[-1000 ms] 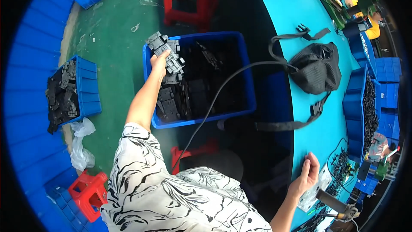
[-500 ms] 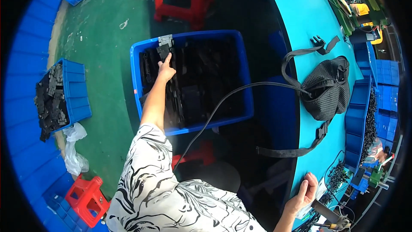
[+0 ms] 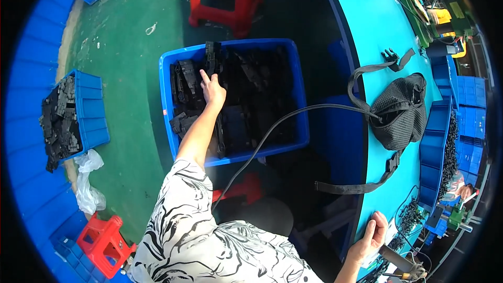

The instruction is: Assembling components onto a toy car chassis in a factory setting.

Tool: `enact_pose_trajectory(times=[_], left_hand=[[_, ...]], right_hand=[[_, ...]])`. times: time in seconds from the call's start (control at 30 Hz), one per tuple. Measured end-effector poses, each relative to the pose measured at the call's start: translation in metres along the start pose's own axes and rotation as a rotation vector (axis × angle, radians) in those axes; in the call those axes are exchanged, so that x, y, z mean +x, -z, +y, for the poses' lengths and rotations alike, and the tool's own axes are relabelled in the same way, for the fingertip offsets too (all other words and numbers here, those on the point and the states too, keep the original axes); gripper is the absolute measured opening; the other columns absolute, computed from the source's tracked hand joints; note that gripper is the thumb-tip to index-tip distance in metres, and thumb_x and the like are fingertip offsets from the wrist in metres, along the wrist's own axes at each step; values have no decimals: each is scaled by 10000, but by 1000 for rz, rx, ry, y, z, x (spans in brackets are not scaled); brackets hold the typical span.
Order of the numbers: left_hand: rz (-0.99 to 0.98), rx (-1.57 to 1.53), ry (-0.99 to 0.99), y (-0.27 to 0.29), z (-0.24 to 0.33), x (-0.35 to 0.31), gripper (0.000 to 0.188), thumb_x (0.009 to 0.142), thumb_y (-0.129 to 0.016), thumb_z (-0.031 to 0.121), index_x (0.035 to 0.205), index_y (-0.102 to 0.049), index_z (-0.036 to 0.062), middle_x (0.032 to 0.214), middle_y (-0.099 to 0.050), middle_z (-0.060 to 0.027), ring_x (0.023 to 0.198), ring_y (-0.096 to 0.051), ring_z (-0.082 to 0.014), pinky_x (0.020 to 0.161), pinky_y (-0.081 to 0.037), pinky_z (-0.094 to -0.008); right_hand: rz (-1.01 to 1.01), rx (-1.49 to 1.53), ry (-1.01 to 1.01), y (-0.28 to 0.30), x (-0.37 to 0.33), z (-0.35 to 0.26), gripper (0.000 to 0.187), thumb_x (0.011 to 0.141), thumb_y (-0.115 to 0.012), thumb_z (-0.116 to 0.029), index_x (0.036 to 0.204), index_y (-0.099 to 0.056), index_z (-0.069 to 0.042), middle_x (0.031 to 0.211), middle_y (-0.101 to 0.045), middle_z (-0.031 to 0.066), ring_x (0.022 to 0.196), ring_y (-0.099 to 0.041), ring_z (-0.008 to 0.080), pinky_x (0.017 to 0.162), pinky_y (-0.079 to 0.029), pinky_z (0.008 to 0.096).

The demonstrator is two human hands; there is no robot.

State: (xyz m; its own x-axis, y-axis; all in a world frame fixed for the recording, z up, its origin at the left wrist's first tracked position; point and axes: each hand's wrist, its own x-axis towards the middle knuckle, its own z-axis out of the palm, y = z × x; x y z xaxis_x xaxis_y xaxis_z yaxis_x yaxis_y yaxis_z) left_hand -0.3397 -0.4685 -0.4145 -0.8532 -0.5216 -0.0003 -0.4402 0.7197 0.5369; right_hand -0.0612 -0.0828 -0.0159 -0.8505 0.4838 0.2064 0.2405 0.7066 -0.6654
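Note:
My left hand (image 3: 214, 92) reaches over a large blue bin (image 3: 233, 159). Its fingers grip the near end of a long black plastic part (image 3: 213, 55), whose far end stands up by the bin's far rim. Many dark plastic parts (image 3: 252, 71) lie piled around it, some hard to make out in the shade. At the lower right, my right hand (image 3: 373, 235) rests on the edge of the turquoise table (image 3: 385, 15) with its fingers curled in. Whatever lies inside that curl, if anything, is hidden. Close by it is a dark cylindrical tool handle (image 3: 396, 258).
A black mesh bag (image 3: 401, 112) with straps lies on the table, its cable hanging across the bin. Left stands a blue crate (image 3: 93, 110) heaped with black parts. Red stools (image 3: 230, 0) stand beyond the bin and lower left. Blue trays (image 3: 436, 141) of small black pieces line the table's right.
My left hand has moved slightly right and nearer to me. The part by the far rim now shows black where a grey end showed before. My right hand has stayed put.

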Motion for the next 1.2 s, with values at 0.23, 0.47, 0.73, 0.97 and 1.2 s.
enact_pose_trajectory(times=[0.23, 0.47, 0.73, 0.97, 1.2], left_hand=[[349, -415, 158, -14, -25, 16, 276, 803, -483, -24, 1055, -509, 86, 894, -632, -172, 880, -619, -366, 758, -482, -435], [-143, -784, 299, -35, -78, 34, 242, 857, -606, 172, 1038, -634, 14, 968, -676, -118, 880, -627, -207, 788, -486, -331], [-48, -114, 321, 4, -58, 4, 246, 864, -567, 245, 993, -623, 44, 928, -645, -253, 908, -622, -424, 767, -501, -453], [-207, -654, 392, 20, -58, 6, 743, 890, -571, 455, 1454, -284, 67, 1315, -482, -227, 1149, -533, -329, 927, -448, -465], [-228, 87, -93, 9, -34, -61, 830, 835, -640, 433, 1498, -164, 281, 1550, -9, -217, 1424, -55, -416, 1024, -232, -660]], right_hand=[[17, 0, -26, 3, -2, -1, 169, 901, -539, -50, 1025, -613, 37, 1131, -591, 130, 1059, -533, 202, 989, -362, 319], [8, 1, -19, 1, 1, 2, 169, 888, -546, -58, 1016, -615, 29, 1117, -593, 121, 1057, -531, 202, 975, -366, 318], [1, 26, -23, 2, 0, -1, 185, 899, -544, -58, 1043, -611, 36, 1126, -593, 118, 1062, -528, 195, 993, -355, 318], [17, 35, -42, -1, 2, -3, 163, 880, -552, -61, 999, -619, 29, 1102, -588, 116, 1052, -528, 197, 963, -367, 309], [3, 20, -23, -2, 1, -5, 160, 881, -551, -48, 1008, -608, 28, 1085, -586, 112, 1048, -524, 203, 966, -362, 310]])
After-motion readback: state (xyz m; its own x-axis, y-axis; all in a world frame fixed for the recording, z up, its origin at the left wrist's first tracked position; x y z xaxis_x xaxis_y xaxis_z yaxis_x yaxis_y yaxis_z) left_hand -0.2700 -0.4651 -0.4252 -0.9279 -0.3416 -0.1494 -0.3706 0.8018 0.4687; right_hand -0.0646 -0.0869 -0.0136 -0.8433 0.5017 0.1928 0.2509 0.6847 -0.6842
